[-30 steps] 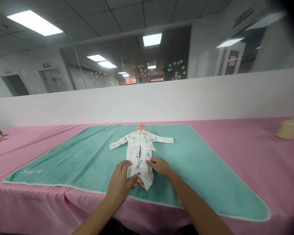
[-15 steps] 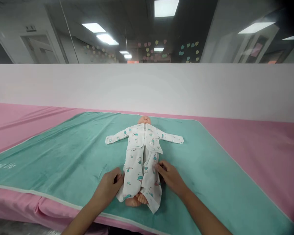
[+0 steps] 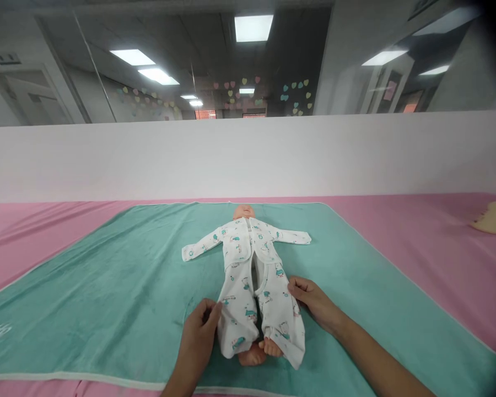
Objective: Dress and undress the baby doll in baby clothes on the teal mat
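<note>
A baby doll (image 3: 244, 212) lies on its back, its head away from me, on a teal blanket (image 3: 128, 309). It wears a white printed baby jacket (image 3: 236, 242) with both sleeves spread out sideways. White printed baby pants (image 3: 236, 317) cover the legs and part along the middle. Bare doll feet (image 3: 254, 354) poke out at the bottom. My left hand (image 3: 200, 328) pinches the left side edge of the pants at about knee height. On the other side, my right hand (image 3: 316, 302) has its thumb and fingers closed on the right edge of the pants.
Under the blanket spreads a pink sheet (image 3: 400, 226). A low white wall (image 3: 248, 160) runs along the back, with dark glass (image 3: 149, 33) above it reflecting ceiling lights. At the far right edge lies a pale yellow object (image 3: 495, 216), partly cut off.
The right side of the pants has swung outward with my right hand, so the gap between the legs is wider. The view has shifted, and the yellow object now shows at right.
</note>
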Motion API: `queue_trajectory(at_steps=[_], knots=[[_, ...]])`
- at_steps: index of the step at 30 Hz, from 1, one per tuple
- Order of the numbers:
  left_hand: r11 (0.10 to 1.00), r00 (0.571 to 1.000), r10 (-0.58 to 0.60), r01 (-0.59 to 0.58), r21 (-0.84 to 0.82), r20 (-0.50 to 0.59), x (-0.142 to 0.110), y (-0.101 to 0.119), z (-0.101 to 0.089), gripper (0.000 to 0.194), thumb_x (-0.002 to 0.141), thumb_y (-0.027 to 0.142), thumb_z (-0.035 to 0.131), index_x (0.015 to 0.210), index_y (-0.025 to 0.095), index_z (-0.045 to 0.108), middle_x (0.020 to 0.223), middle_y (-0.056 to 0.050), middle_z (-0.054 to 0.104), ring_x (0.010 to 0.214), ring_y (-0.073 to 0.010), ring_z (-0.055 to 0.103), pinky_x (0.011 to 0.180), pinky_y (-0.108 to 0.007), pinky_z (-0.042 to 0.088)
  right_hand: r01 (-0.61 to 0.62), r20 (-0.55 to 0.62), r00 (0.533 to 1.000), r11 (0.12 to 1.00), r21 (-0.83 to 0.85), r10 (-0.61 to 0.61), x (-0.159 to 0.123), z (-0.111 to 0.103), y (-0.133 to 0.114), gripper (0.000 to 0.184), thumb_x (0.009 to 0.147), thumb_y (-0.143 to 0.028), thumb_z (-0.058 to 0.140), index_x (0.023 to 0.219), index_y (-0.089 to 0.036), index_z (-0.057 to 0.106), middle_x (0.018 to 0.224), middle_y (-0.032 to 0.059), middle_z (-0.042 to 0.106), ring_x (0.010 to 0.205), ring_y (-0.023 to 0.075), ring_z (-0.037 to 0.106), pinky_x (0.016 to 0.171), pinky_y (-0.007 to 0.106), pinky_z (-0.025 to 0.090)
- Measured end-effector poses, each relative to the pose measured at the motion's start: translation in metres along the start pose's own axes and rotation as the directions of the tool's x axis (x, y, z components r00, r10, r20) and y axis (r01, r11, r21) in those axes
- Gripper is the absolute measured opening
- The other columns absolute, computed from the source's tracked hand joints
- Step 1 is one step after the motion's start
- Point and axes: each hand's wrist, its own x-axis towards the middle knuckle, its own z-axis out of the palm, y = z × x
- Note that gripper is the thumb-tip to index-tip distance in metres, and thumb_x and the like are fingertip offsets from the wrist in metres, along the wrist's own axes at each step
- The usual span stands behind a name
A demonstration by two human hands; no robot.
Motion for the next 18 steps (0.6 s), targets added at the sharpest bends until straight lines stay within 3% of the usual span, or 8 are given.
queue_trajectory(at_steps=[2,5,8,12,15,18], knots=[[0.989,0.991,-0.091,0.079,-0.126,-0.095,0.0,-0.001,-0.005,0.035,0.075,0.05,0.049,0.063,0.017,0.046,0.059,0.003,0.043,0.057,-0.0117,0.039,0.052,-0.021,0.032,-0.004,0.011,1.0,0.999,0.036,0.004,-0.001,-0.001,0.002,0.036,0.083,-0.045,0.052,0.066,-0.015,0.042,0.06,-0.0032,0.043,0.053,0.0075,0.037,0.052,0.023,0.025],[0.971,0.976,-0.169,0.14,-0.195,-0.141,-0.001,-0.002,-0.009,0.031,0.074,0.046,0.05,0.064,0.017,0.046,0.06,0.003,0.043,0.057,-0.0116,0.039,0.051,-0.021,0.032,-0.011,0.048,0.999,0.997,0.081,0.007,-0.002,-0.002,0.003,0.035,0.083,-0.043,0.053,0.065,-0.015,0.042,0.061,-0.0027,0.043,0.054,0.0076,0.037,0.052,0.023,0.025],[0.994,0.99,-0.1,0.094,-0.061,-0.097,-0.002,-0.004,-0.007,0.023,0.072,0.033,0.051,0.058,0.017,0.042,0.057,0.004,0.038,0.056,-0.0102,0.036,0.051,-0.02,0.028,-0.021,0.05,0.999,0.993,0.117,0.015,-0.004,-0.001,0.001,0.034,0.082,-0.042,0.054,0.065,-0.015,0.042,0.063,-0.0022,0.044,0.056,0.0079,0.038,0.053,0.023,0.026],[0.996,0.997,0.069,-0.07,0.064,0.017,-0.003,-0.008,0.0,0.024,0.071,0.025,0.05,0.054,0.017,0.034,0.056,0.004,0.034,0.056,-0.01,0.035,0.052,-0.02,0.027,-0.027,0.12,0.993,0.997,0.073,0.018,-0.004,0.002,0.003,0.033,0.079,-0.039,0.058,0.063,-0.015,0.043,0.059,-0.0024,0.044,0.053,0.0078,0.039,0.051,0.023,0.026],[0.991,0.991,0.136,-0.136,0.007,0.018,-0.001,-0.01,0.005,0.019,0.075,0.036,0.052,0.069,0.018,0.047,0.062,0.004,0.043,0.061,-0.0118,0.041,0.056,-0.021,0.033,0.009,0.154,0.988,1.0,0.003,-0.01,-0.004,0.004,0.007,0.032,0.076,-0.036,0.06,0.058,-0.015,0.042,0.053,-0.0028,0.045,0.049,0.0076,0.039,0.049,0.022,0.026],[0.991,0.992,0.125,-0.124,-0.046,0.012,0.002,-0.009,0.009,0.032,0.07,0.042,0.059,0.09,0.018,0.051,0.071,0.002,0.05,0.064,-0.0136,0.047,0.059,-0.023,0.038,0.015,0.146,0.989,1.0,0.011,-0.017,-0.006,0.006,0.009,0.03,0.074,-0.033,0.059,0.056,-0.016,0.043,0.049,-0.0032,0.045,0.045,0.0077,0.039,0.047,0.022,0.027]])
